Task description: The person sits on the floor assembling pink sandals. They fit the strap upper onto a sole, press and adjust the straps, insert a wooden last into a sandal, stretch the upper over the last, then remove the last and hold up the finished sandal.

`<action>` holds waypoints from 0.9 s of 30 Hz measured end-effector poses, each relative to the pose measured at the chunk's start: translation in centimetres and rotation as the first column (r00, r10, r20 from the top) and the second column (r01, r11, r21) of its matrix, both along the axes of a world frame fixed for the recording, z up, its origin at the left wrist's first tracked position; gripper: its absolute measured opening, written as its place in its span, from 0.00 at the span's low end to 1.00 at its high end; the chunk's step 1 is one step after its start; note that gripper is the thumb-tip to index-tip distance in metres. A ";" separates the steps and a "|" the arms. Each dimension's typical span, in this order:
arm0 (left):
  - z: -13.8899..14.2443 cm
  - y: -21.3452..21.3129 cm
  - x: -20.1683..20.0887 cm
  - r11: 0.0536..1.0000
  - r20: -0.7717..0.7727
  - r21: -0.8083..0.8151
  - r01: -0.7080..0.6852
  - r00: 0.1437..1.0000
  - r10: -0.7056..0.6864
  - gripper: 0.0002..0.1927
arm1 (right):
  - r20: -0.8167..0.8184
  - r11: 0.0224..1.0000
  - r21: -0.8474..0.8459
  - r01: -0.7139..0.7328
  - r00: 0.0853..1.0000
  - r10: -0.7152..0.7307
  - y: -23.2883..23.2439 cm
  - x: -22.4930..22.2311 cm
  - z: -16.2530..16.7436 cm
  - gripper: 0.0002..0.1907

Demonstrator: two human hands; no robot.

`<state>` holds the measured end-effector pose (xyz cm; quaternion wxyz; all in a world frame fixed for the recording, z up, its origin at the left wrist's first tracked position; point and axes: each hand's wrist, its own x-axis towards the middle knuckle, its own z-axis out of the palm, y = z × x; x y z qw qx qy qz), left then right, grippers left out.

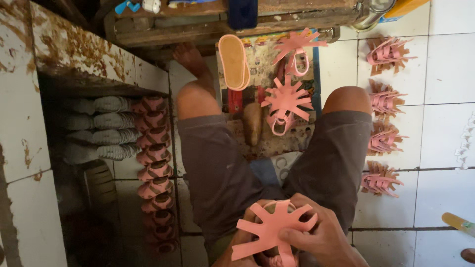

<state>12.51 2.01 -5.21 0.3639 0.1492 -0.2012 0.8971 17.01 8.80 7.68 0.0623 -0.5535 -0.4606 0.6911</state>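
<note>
Seated above a white tiled floor, a person in grey shorts works low in the frame, knees spread either side of a printed mat at upper centre. Down the left of the frame runs a column of finished pink sandals, beside pale grey foot-shaped lasts; at right, four pink strap assemblies on brown card lie well apart in a line. On the mat rest two more splayed pink uppers and a tan rubber sole.

At bottom centre, the pink star-shaped cut leather upper sits pressed over a form that is mostly hidden. The right hand curls over its right side, fingers closed on the straps with the thumb pinning one arm flat. The left hand is largely covered from beneath; its fingers appear wrapped under the piece, though their exact grip cannot be told. Done well, this step likely calls for keeping the upper centred and each strap drawn down evenly, without twisting.
</note>
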 end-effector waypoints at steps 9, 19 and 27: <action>11.5 -0.3 -15.7 0.340 -0.183 -0.891 0.302 0.447 -0.876 0.34 | 0.037 0.995 -0.042 -0.095 0.995 0.097 0.5 -0.7 0.1 0.15; 12.3 -1.8 -16.7 0.008 -0.004 -1.000 0.022 0.213 -0.977 0.26 | -0.158 0.996 -0.094 -0.010 0.987 -0.005 0.2 0.0 -1.2 0.14; 12.8 -1.8 -16.5 0.074 -0.102 -0.989 -0.127 0.232 -0.967 0.27 | -0.351 0.976 -0.211 0.056 0.927 -0.130 -1.4 1.3 -3.3 0.23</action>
